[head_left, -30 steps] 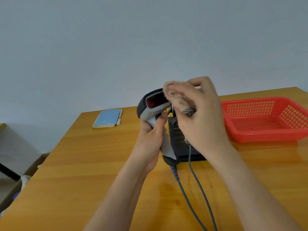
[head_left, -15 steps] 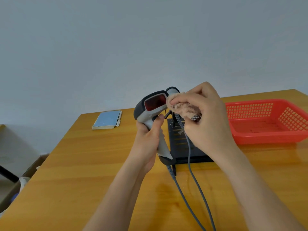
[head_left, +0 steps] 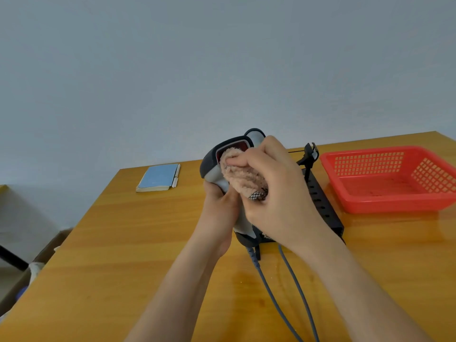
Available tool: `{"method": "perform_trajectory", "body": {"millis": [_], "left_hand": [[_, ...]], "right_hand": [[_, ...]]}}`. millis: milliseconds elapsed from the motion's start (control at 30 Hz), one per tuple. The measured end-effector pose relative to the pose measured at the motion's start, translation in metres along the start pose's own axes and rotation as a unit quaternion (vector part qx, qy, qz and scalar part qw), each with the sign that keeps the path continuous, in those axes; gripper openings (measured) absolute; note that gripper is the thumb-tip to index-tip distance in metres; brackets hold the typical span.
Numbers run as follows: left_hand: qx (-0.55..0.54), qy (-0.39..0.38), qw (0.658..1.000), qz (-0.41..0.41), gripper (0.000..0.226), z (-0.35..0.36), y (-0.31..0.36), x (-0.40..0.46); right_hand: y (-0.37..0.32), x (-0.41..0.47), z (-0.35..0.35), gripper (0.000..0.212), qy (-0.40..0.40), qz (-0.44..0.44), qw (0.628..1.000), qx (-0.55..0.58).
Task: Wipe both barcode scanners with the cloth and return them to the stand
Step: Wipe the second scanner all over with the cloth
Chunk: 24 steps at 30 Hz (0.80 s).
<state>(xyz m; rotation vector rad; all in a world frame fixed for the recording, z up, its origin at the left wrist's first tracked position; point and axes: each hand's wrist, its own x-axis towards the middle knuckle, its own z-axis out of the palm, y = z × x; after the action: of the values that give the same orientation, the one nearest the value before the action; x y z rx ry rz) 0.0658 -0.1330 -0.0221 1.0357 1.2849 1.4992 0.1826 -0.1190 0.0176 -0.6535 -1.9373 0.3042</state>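
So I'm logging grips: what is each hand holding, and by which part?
The left hand grips the barcode scanner by its handle. The right hand holds the bunched cloth against the scanner's window.

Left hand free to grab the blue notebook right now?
Probably not: the left hand grips the scanner handle while the right hand wipes it with the cloth. The path to the notebook looks unobstructed.

Left hand (head_left: 219,206) grips scanner (head_left: 212,164) — right hand (head_left: 278,191) presses cloth (head_left: 243,177) on it.
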Motion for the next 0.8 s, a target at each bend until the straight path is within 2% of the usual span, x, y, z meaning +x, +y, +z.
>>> {"method": "perform_trajectory", "body": {"millis": [67, 133, 267, 367, 633, 800], "left_hand": [[-0.001, -0.001, 1.0, 0.001, 0.048, -0.002, -0.001, 0.001], [-0.01, -0.018, 1.0, 0.006, 0.056, -0.001, 0.0, 0.0], [0.009, -0.015, 1.0, 0.024, 0.038, -0.001, 0.003, 0.0], [0.024, -0.022, 0.999, 0.027, 0.05, -0.003, 0.004, -0.001], [-0.009, 0.015, 1.0, 0.005, 0.046, 0.001, 0.017, -0.003], [-0.037, 0.047, 0.998, -0.029, 0.024, 0.003, 0.017, -0.005]], "right_hand": [[-0.004, 0.0, 0.0, 0.038, -0.01, -0.014, 0.999, 0.031], [-0.006, 0.0, -0.001, 0.039, 0.019, -0.028, 0.998, 0.06], [-0.008, 0.001, 0.004, 0.047, 0.041, -0.045, 0.997, 0.052], [-0.004, 0.003, 0.004, 0.043, 0.019, -0.044, 0.998, 0.04], [0.008, 0.007, -0.005, 0.039, 0.071, 0.029, 0.997, 0.013], [0.015, 0.009, -0.009, 0.042, 0.104, 0.097, 0.989, -0.03]]}}
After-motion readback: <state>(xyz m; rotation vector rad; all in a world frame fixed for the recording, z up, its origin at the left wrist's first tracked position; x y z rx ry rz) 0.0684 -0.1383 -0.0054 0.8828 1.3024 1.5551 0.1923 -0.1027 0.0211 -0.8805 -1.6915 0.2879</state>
